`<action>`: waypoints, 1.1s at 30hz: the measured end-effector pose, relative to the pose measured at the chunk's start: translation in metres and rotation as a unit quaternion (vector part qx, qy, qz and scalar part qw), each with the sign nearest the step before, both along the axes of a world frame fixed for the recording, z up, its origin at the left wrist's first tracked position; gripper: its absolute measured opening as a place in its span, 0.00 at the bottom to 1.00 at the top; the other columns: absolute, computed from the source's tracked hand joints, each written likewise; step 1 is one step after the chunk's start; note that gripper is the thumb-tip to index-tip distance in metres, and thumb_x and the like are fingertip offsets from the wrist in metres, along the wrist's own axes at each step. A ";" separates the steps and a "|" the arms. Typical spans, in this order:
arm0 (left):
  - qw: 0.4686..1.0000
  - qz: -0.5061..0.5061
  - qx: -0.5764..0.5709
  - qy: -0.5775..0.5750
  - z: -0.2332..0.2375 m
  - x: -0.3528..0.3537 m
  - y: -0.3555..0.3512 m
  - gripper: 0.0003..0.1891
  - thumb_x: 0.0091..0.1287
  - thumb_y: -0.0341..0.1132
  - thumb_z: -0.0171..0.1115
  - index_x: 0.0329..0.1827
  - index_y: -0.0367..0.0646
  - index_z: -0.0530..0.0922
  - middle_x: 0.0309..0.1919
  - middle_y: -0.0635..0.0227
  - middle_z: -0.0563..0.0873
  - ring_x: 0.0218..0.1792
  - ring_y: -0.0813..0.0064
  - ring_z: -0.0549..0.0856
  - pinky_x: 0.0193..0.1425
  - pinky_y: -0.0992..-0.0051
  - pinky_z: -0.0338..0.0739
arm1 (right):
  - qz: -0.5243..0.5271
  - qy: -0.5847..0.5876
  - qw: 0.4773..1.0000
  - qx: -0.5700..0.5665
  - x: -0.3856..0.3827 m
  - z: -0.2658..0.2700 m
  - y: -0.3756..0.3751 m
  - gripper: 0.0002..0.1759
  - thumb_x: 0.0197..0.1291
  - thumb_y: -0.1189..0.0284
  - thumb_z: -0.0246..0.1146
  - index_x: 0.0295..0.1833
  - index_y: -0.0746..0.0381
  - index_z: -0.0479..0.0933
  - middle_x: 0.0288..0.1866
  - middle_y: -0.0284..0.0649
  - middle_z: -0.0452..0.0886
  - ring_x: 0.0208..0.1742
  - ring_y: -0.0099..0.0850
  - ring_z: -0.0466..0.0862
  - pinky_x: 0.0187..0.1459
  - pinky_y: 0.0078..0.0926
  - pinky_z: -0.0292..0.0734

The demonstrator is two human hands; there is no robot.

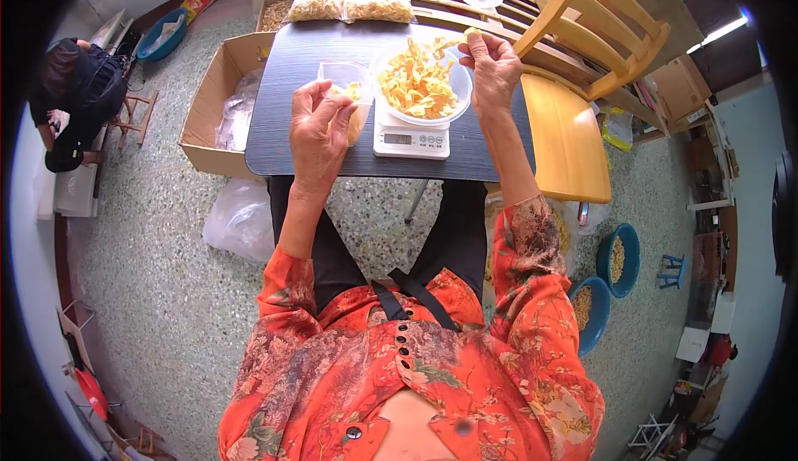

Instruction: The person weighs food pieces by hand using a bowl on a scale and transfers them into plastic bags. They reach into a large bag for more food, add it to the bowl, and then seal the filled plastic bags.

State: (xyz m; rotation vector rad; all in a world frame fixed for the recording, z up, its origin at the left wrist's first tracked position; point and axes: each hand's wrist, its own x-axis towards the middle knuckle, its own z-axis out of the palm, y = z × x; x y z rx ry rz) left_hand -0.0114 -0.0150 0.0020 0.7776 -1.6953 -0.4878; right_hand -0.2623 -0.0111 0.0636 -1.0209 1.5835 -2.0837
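My left hand [317, 135] is closed around a small clear plastic bag [334, 72] with some yellow dried pieces inside, left of the bowl. A white kitchen scale [428, 148] with a small display and buttons stands near the table's front edge. On it rests a clear round plastic bowl [463, 87], heaped with thin yellow-orange dried flakes [420, 85]. My right hand [495, 74] is raised at the bowl's right rim, thumb and fingers pinching a pale yellow dried flake [470, 34].
Two filled clear bags [378, 8] lie along the far edge of the dark table [283, 120]. A cardboard box [204, 120] stands to the left, a wooden chair [569, 137] to the right. Blue basins [592, 332] sit on the floor. Another person [83, 95] is at far left.
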 end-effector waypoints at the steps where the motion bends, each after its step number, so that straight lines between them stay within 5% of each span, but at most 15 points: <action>1: 1.000 0.002 0.001 0.000 -0.001 0.000 0.000 0.08 0.61 0.23 0.73 0.42 0.37 0.86 0.52 0.55 0.80 0.51 0.60 0.85 0.58 0.68 0.81 | 0.009 -0.021 1.000 -0.004 0.003 -0.002 0.000 0.11 0.66 0.72 0.70 0.43 0.70 0.78 0.34 0.41 0.87 0.32 0.25 0.88 0.29 0.17 0.84; 6: 0.999 -0.037 0.027 -0.009 -0.002 -0.003 0.000 0.07 0.62 0.25 0.73 0.43 0.38 0.86 0.55 0.55 0.80 0.56 0.61 0.83 0.61 0.67 0.79 | 0.047 0.011 0.999 -0.004 0.044 0.012 0.008 0.11 0.66 0.72 0.70 0.43 0.68 0.78 0.32 0.40 0.87 0.30 0.22 0.86 0.30 0.16 0.81; 10: 0.999 -0.034 0.018 0.005 -0.002 -0.005 0.002 0.07 0.62 0.25 0.73 0.43 0.38 0.86 0.56 0.55 0.80 0.56 0.61 0.83 0.61 0.67 0.79 | 0.081 0.184 0.980 -0.004 0.087 0.001 0.007 0.08 0.59 0.77 0.74 0.38 0.64 0.80 0.30 0.37 0.86 0.29 0.23 0.85 0.32 0.20 0.79; 13: 1.000 -0.021 0.011 0.003 -0.002 0.000 0.003 0.09 0.60 0.24 0.74 0.43 0.39 0.86 0.55 0.52 0.79 0.54 0.56 0.84 0.59 0.65 0.81 | 0.086 0.351 0.931 -0.053 0.098 -0.008 0.005 0.06 0.57 0.76 0.73 0.35 0.62 0.81 0.34 0.39 0.87 0.34 0.32 0.87 0.37 0.28 0.82; 15: 1.000 -0.023 0.004 0.005 -0.004 0.006 0.000 0.09 0.60 0.25 0.73 0.43 0.39 0.86 0.55 0.51 0.79 0.54 0.56 0.84 0.59 0.65 0.81 | 0.164 0.536 0.827 0.043 0.094 -0.008 0.008 0.04 0.58 0.74 0.67 0.39 0.59 0.84 0.40 0.39 0.87 0.41 0.41 0.87 0.43 0.35 0.83; 20: 1.000 -0.019 0.015 -0.016 -0.001 0.030 -0.012 0.08 0.62 0.25 0.73 0.43 0.41 0.85 0.53 0.56 0.82 0.55 0.60 0.83 0.59 0.66 0.79 | 0.325 0.529 0.771 0.141 0.092 -0.004 0.012 0.13 0.61 0.69 0.61 0.49 0.57 0.86 0.45 0.39 0.88 0.48 0.44 0.87 0.48 0.39 0.83; 23: 1.000 -0.020 0.010 -0.019 0.005 0.036 -0.015 0.08 0.62 0.26 0.73 0.44 0.41 0.85 0.52 0.56 0.82 0.54 0.60 0.84 0.57 0.67 0.80 | 0.336 0.527 0.765 0.158 0.097 -0.001 0.010 0.27 0.55 0.47 0.67 0.49 0.59 0.85 0.47 0.47 0.88 0.49 0.46 0.87 0.52 0.44 0.81; 24: 1.000 -0.017 -0.007 -0.024 0.006 0.037 -0.015 0.08 0.62 0.26 0.73 0.43 0.40 0.85 0.51 0.56 0.82 0.52 0.60 0.85 0.55 0.68 0.81 | 0.336 0.527 0.765 0.158 0.100 -0.003 0.009 0.27 0.55 0.47 0.67 0.49 0.59 0.85 0.47 0.47 0.88 0.49 0.46 0.87 0.52 0.44 0.81; 27: 1.000 -0.014 -0.015 -0.019 0.010 0.037 -0.009 0.08 0.61 0.25 0.72 0.43 0.40 0.85 0.51 0.57 0.83 0.52 0.61 0.85 0.55 0.68 0.81 | 0.391 0.585 0.675 0.223 0.112 -0.010 -0.003 0.35 0.51 0.39 0.68 0.50 0.60 0.84 0.45 0.53 0.87 0.49 0.50 0.87 0.51 0.45 0.80; 33: 0.999 -0.043 0.001 0.027 0.004 0.035 -0.002 0.07 0.62 0.24 0.71 0.42 0.39 0.84 0.51 0.57 0.83 0.53 0.62 0.85 0.55 0.68 0.81 | 0.384 0.575 0.669 0.272 0.124 -0.019 -0.014 0.28 0.56 0.49 0.69 0.47 0.64 0.81 0.44 0.55 0.86 0.48 0.52 0.86 0.51 0.46 0.80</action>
